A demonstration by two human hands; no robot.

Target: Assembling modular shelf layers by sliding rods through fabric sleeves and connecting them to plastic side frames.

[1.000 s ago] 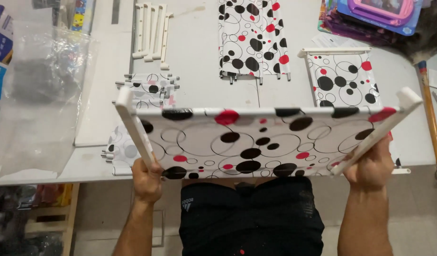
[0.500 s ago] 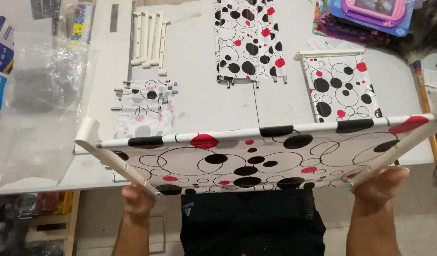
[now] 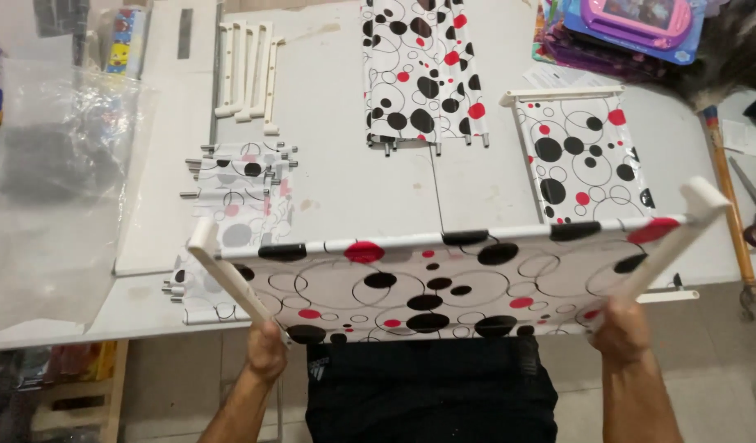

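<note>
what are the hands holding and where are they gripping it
Both hands hold one spotted fabric shelf panel: the left hand grips the near end of its left white side bar, the right hand the near end of its right side bar.

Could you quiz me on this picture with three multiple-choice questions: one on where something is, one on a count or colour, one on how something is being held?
1. Where do the scissors lie?
A. at the table's right edge
B. beside the clear plastic bag
C. under the held panel

2. How many hands hold the dotted fabric panel?
A. none
B. one
C. two

3. How is that panel held?
A. flat on the table
B. lifted above the table's near edge
C. folded in half

Answers:
1 A, they lie by the wooden stick at far right.
2 C, the left hand and right hand each have a grip on a white end bar.
3 B, it is lifted, stretched out.
</note>
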